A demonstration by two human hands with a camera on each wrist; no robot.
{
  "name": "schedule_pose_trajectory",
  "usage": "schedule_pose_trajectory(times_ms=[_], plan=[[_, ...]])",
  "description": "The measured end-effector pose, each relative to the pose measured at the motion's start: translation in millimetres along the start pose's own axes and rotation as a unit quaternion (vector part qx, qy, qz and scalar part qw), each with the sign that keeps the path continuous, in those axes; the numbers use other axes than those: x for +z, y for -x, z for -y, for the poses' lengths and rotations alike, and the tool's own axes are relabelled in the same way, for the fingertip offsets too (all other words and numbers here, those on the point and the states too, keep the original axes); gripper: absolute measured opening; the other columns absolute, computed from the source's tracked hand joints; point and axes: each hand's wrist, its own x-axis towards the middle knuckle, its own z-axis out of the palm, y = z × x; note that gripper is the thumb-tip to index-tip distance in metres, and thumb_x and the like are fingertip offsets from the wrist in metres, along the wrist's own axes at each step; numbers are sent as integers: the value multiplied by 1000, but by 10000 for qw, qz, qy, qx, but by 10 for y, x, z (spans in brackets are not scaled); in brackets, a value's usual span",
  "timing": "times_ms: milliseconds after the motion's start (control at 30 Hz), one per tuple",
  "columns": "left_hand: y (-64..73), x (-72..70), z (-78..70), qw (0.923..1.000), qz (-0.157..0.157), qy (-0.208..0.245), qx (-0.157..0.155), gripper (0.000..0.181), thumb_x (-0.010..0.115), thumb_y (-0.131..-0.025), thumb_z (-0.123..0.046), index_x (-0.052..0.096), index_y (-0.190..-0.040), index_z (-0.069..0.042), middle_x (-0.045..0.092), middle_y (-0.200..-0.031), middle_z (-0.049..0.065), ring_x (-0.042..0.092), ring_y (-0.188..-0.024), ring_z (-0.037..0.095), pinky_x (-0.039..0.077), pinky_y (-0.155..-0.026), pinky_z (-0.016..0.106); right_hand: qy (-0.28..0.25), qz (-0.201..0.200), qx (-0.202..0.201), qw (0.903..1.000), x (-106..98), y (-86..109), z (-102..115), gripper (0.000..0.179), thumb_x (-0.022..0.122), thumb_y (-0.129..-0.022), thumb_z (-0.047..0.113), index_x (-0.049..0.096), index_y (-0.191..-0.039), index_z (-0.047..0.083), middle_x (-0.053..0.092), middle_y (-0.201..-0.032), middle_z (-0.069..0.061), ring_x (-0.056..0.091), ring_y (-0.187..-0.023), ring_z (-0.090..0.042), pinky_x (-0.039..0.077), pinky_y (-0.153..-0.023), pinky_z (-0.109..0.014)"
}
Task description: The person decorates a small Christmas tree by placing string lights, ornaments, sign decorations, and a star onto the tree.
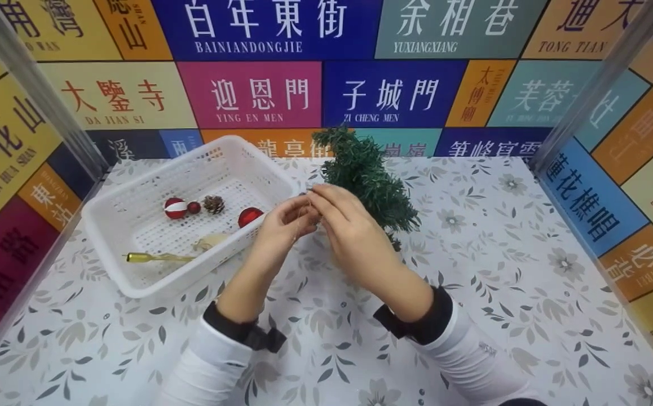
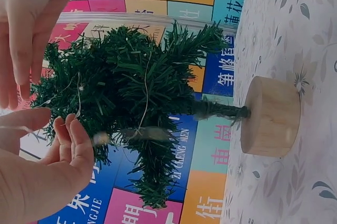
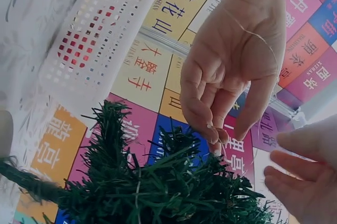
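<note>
A small artificial Christmas tree (image 1: 369,175) with a round wooden base (image 2: 271,116) stands upright on the table. Thin wire (image 2: 147,95) with tiny bulbs, like a fairy-light string, winds over its branches. My left hand (image 3: 242,60), beside the upper branches, pinches a stretch of this wire between its fingertips; more wire lies across the palm. Close by, my right hand (image 1: 354,237) reaches toward the left fingertips. In the right wrist view its thumb and fingers (image 3: 289,166) are apart, with nothing seen between them. From the head view the hands cover the wire.
Left of the tree, a white perforated basket (image 1: 135,290) holds a red-and-white ball (image 1: 175,207), a small red ball (image 1: 193,207), a pine cone (image 1: 214,204), a larger red ball (image 1: 250,216), a gold stick-like piece (image 1: 140,257) and a beige piece (image 1: 209,242). Printed panels surround the table.
</note>
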Motion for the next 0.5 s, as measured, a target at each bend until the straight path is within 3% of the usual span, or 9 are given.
schedule_pose_trajectory(times_ms=[100,200,367,500], plan=[[-5,-1,14,10000,-2,-3,60,39,55,-94,0,50,-132,10,60,-123,25,62,-100,16,55,-88,28,349,444,138,9983,14,-28,-12,41,60,-86,-8,58,-127,-4,60,-129,-17,55,-122,-31,41,-110,-32],[-8,5,19,9999,47,-1,134,35,55,-94,0,53,-128,10,62,-121,24,64,-97,15,56,-88,30,571,600,138,9965,16,-28,-26,45,62,-80,-12,61,-124,-3,64,-120,-16,59,-114,-30,46,-105,-33],[-5,8,33,9998,154,-16,144,31,55,-94,2,57,-124,9,66,-113,19,65,-92,13,56,-88,33,718,139,-216,9971,18,-5,-63,37,67,-71,-15,71,-104,0,67,-99,-11,63,-95,-25,53,-91,-28],[-17,-8,55,9999,135,-14,21,30,56,-94,1,58,-124,7,67,-106,13,66,-89,12,56,-87,31,701,-355,-561,9953,36,12,-96,28,67,-70,-15,72,-92,2,68,-91,-8,65,-89,-23,55,-87,-26]])
